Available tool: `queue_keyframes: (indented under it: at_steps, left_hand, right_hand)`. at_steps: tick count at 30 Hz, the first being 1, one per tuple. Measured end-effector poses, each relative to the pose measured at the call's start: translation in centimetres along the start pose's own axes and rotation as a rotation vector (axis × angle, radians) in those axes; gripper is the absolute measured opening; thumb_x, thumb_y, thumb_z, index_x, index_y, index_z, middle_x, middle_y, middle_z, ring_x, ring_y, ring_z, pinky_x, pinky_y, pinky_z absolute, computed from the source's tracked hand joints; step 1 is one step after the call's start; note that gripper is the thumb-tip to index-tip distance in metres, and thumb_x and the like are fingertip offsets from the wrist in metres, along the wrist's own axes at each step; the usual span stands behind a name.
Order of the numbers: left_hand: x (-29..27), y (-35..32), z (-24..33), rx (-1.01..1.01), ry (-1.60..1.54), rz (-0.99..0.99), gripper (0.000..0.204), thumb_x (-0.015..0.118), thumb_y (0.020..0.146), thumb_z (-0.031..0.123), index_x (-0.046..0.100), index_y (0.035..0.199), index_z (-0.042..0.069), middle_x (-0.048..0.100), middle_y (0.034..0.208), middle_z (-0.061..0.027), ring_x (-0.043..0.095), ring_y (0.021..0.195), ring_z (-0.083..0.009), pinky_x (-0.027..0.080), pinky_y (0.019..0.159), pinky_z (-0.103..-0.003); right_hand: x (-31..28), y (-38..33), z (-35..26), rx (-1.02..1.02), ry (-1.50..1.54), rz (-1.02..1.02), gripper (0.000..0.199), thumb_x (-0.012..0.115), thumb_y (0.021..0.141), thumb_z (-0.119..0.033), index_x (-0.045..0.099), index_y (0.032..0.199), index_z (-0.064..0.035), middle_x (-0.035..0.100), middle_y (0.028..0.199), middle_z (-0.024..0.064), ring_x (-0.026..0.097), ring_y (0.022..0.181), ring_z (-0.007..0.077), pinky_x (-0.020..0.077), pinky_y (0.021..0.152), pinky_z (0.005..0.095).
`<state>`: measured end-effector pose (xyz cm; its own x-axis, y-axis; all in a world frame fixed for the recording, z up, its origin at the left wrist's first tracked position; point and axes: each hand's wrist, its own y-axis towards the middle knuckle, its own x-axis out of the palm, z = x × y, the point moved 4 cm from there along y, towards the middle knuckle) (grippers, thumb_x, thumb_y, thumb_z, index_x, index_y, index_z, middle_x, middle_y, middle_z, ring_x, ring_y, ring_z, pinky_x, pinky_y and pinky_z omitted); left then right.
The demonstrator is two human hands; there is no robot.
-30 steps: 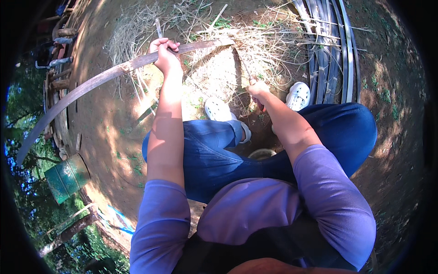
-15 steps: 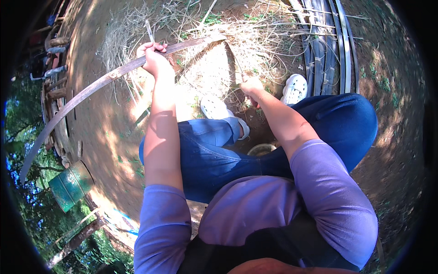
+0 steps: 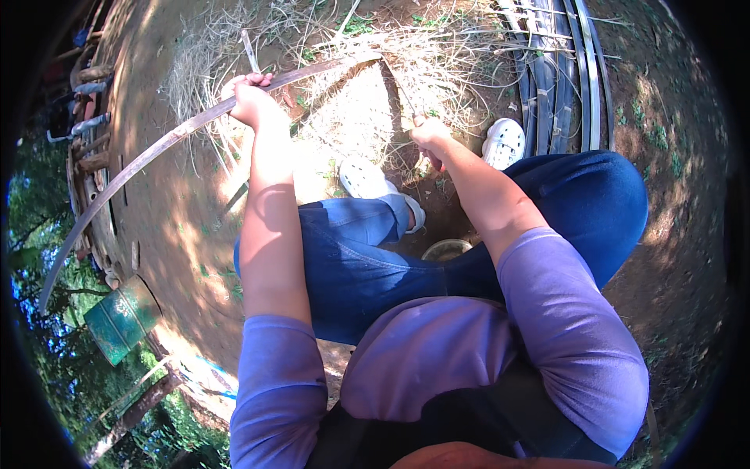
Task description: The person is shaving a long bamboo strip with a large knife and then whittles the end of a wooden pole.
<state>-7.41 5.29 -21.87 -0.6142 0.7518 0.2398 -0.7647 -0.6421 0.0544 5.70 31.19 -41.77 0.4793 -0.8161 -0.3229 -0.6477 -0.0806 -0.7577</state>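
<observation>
My left hand (image 3: 254, 102) is closed around a long, curved wooden strip, probably bamboo (image 3: 148, 156). The strip runs from the far left rim across to a tip above my feet. My right hand (image 3: 429, 134) is closed on what looks like a knife (image 3: 401, 87). Its thin, dark blade slants up and left, with its point at or close to the strip's far tip; I cannot tell whether they touch. The handle is mostly hidden in my fist. Behind my left hand, a short pale sliver (image 3: 250, 51) sticks up.
Pale shavings (image 3: 437, 55) lie tangled on the ground ahead. Long dark flat strips (image 3: 543, 94) lie at the far right. My white clogs (image 3: 362, 178) are planted below my hands. A round container rim (image 3: 447, 250) shows between my legs. A green drum (image 3: 123, 319) stands left, near stacked logs (image 3: 94, 160).
My left hand and the wooden strip have shifted slightly left. The right hand keeps nearly the same place above the feet. The whole view has tilted a little.
</observation>
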Motion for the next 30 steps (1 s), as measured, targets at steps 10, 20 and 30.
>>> queue_keyframes:
  at_steps: [10, 20, 30]
  left_hand:
    - [1.5, -0.1, -0.1, -0.015, -0.001, -0.010, 0.013, 0.036, 0.082, -0.006, 0.043, 0.091, -0.001, 0.053, 0.071, -0.0132, 0.053, 0.055, -0.0204, 0.056, 0.065, -0.040]
    - [0.6, -0.3, 1.0, -0.122, -0.004, -0.535, 0.012, 0.036, 0.090, -0.003, 0.047, 0.095, 0.002, 0.063, 0.088, -0.0212, 0.063, 0.083, -0.0307, 0.050, 0.091, -0.045]
    - [0.1, -1.2, 3.1, -0.254, 0.218, -0.776, 0.029, 0.045, 0.098, 0.009, 0.047, 0.126, 0.007, 0.050, 0.137, -0.0149, 0.049, 0.127, -0.0265, 0.041, 0.103, -0.040]
  right_hand:
    - [2.1, -2.7, -7.6, -0.759, -0.015, 0.619, 0.023, 0.057, 0.085, -0.027, 0.057, 0.083, -0.0046, 0.060, 0.065, 0.0108, 0.056, 0.051, 0.0239, 0.0491, 0.057, 0.0381]
    - [0.8, -0.5, -3.0, -0.181, 0.401, 0.135, 0.019, 0.056, 0.088, -0.022, 0.057, 0.079, -0.0051, 0.054, 0.059, 0.0064, 0.051, 0.048, 0.0160, 0.0450, 0.048, 0.0330]
    - [-1.8, -0.4, 0.4, 0.109, 0.111, 0.032, 0.018, 0.052, 0.090, -0.023, 0.054, 0.089, -0.0051, 0.057, 0.064, 0.0105, 0.058, 0.053, 0.0198, 0.0488, 0.049, 0.0369]
